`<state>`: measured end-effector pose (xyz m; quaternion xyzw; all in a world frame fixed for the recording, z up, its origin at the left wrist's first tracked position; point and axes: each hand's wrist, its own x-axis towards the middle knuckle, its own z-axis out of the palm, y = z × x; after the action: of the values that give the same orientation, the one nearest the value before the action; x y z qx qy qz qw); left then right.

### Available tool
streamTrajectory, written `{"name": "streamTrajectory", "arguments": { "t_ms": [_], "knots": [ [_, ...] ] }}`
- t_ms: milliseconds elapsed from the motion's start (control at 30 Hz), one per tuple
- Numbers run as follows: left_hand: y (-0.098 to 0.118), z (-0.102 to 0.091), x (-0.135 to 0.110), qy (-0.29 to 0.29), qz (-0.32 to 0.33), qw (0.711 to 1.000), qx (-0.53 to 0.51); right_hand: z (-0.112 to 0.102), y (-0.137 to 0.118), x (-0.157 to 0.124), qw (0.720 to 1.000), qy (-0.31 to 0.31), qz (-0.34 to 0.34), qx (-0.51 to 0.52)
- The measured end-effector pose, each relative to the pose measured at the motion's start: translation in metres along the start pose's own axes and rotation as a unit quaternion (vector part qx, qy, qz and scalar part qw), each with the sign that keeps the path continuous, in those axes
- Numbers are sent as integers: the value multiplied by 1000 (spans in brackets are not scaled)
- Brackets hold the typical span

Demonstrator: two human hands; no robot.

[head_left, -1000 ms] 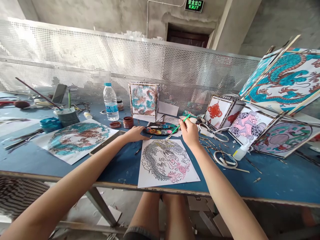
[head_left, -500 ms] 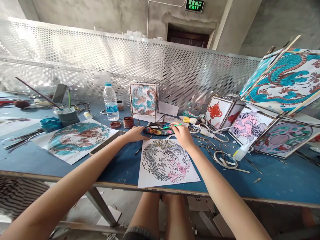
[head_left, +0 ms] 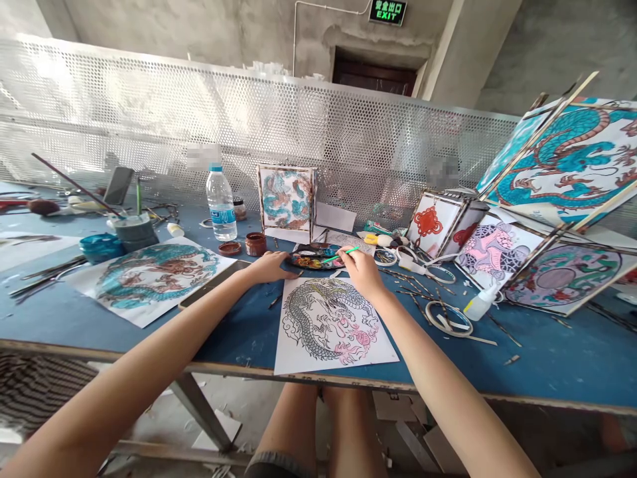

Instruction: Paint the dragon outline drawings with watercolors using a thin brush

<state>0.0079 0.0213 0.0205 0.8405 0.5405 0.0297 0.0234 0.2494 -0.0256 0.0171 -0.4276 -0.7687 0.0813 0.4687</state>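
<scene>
My right hand (head_left: 361, 271) pinches a thin green paintbrush (head_left: 351, 251), its tip down in the coloured wells of a dark paint palette (head_left: 311, 263). At the palette's left end, my left hand (head_left: 270, 267) grips the edge between thumb and fingers. Just in front of both hands lies a sheet with a line-drawn dragon (head_left: 318, 332). Pink colours its lower right part, and a little yellow shows near the top. An open jar of brown paint (head_left: 255, 244) stands behind my left hand, its lid (head_left: 229, 248) beside it.
Left are a painted dragon sheet (head_left: 159, 279), a blue paint jar (head_left: 102, 247), a brush-water cup (head_left: 133, 231) and a water bottle (head_left: 221, 206). A small lantern (head_left: 287, 201) stands behind the palette. Tape rolls (head_left: 448, 318), a glue bottle (head_left: 482, 302) and larger lanterns (head_left: 562, 159) are right.
The brush has shifted slightly left and its tip sits lower in the palette's wells. My left hand and the dragon sheet have stayed in place.
</scene>
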Motion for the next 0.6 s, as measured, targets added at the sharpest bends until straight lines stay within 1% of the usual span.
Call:
{"name": "streamTrajectory", "arguments": {
  "t_ms": [67,167,233,300,367,467,600],
  "knots": [
    [0,0,0,-1,-1,1000,-2,-1,0,0,1000,22,2,5],
    [1,0,0,-1,-5,1000,-2,-6,1,1,996,83,5,17],
    [1,0,0,-1,-7,1000,2,-10,0,1,992,122,19,22],
    [1,0,0,-2,-6,1000,6,-13,-1,0,989,144,32,20],
    [0,0,0,-2,-4,1000,8,-14,-3,-2,988,150,28,6],
    [0,0,0,-1,-4,1000,6,-15,-5,-3,991,134,6,-22],
    [1,-1,0,0,-5,1000,6,-13,-6,-4,993,114,-3,-13]
  ]
}}
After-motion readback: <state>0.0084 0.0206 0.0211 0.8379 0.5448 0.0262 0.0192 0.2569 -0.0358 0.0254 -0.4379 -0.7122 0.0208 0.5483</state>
